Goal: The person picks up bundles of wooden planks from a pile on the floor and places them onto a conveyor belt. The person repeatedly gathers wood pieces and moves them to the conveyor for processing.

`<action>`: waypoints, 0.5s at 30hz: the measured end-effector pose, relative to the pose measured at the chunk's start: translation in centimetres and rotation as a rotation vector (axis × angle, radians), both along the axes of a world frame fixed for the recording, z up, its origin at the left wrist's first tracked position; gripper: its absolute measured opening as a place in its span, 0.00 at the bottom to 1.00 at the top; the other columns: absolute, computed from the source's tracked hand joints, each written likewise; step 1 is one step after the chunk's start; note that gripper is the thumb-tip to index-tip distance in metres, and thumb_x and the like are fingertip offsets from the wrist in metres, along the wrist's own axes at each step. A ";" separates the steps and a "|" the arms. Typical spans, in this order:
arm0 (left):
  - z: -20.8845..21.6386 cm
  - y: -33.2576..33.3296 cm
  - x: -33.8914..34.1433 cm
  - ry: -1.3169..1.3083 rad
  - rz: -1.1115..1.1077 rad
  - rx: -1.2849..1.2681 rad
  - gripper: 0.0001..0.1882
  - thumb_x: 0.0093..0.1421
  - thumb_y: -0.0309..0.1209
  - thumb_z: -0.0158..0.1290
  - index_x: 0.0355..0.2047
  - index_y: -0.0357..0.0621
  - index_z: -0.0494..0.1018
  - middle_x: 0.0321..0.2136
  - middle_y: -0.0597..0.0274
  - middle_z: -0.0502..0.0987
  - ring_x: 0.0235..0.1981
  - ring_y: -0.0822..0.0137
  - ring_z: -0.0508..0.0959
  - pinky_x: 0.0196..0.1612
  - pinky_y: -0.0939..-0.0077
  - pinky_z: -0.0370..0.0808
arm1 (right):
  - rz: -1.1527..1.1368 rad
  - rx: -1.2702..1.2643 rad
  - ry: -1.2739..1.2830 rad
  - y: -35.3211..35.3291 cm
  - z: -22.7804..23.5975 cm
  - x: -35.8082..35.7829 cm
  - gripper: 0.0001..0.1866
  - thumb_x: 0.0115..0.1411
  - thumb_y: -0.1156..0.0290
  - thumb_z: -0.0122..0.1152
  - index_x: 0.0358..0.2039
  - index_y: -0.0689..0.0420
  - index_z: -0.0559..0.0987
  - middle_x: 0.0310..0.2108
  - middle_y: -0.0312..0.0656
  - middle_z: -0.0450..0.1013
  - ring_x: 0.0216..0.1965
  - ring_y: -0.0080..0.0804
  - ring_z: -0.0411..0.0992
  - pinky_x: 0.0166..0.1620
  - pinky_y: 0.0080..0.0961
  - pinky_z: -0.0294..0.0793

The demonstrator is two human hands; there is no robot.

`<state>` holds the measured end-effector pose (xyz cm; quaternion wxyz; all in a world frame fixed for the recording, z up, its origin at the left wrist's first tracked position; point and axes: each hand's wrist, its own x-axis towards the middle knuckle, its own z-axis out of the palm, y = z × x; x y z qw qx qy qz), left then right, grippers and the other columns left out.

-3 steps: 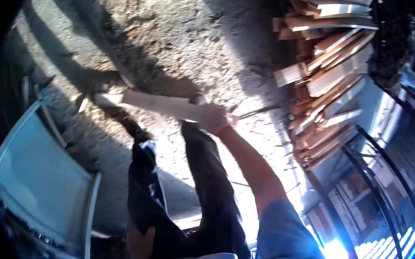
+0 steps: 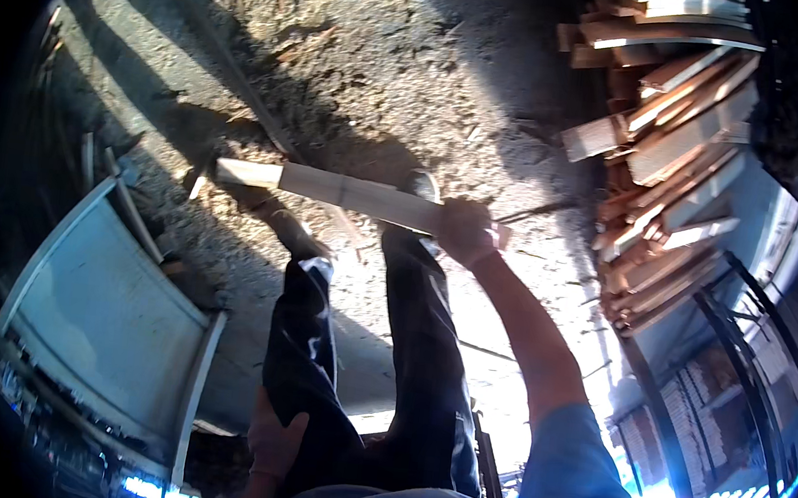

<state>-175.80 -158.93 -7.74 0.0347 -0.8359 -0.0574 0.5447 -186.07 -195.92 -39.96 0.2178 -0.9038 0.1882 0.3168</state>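
My right hand is closed around the right end of a long, pale wooden board. The board lies nearly level across the view, above my lower legs, and its left end is brightly lit. A short stub of it shows past my fist. Against my left thigh rests my left hand, thumb spread from the fingers and nothing seen in it. My dark trousers cover both legs, and one shoe shows just behind the board.
A stack of reddish-brown wood pieces stands at the right, beside dark metal bars. At the left is a pale framed panel. Chips and shavings litter the rough ground, where a thin strip lies.
The whole view has shifted, so the surroundings sit further right. My right hand and the board also appear further right, the board's left end slightly higher. My left hand stays on the thigh.
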 end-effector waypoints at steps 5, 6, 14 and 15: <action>-0.8 -0.4 -0.8 -0.006 -0.149 0.108 0.55 0.48 0.43 0.67 0.69 0.32 0.51 0.57 0.30 0.69 0.57 0.36 0.72 0.61 0.52 0.69 | -0.001 0.040 -0.380 2.0 -5.0 0.7 0.14 0.50 0.65 0.63 0.35 0.57 0.76 0.30 0.46 0.74 0.34 0.46 0.76 0.39 0.44 0.75; -0.8 -0.6 -1.1 -0.012 -0.158 0.141 0.55 0.48 0.43 0.67 0.69 0.32 0.51 0.57 0.30 0.69 0.57 0.36 0.72 0.61 0.52 0.69 | -0.005 0.117 -0.268 3.0 -5.4 2.6 0.16 0.53 0.64 0.62 0.41 0.56 0.76 0.38 0.45 0.75 0.41 0.42 0.75 0.43 0.41 0.73; -1.9 -1.3 -0.8 -0.007 -0.032 0.270 0.61 0.45 0.43 0.68 0.71 0.28 0.45 0.63 0.29 0.63 0.65 0.39 0.66 0.67 0.57 0.64 | -0.025 -0.043 -0.234 16.6 -18.1 8.9 0.18 0.55 0.60 0.65 0.43 0.54 0.75 0.36 0.44 0.76 0.37 0.41 0.78 0.39 0.38 0.76; -1.8 -0.9 -1.0 -0.018 -0.022 0.242 0.61 0.45 0.43 0.68 0.70 0.27 0.45 0.63 0.29 0.63 0.65 0.39 0.66 0.67 0.57 0.64 | -0.044 -0.045 -0.122 17.1 -18.4 9.0 0.18 0.55 0.60 0.66 0.43 0.54 0.75 0.36 0.44 0.77 0.37 0.40 0.79 0.39 0.38 0.76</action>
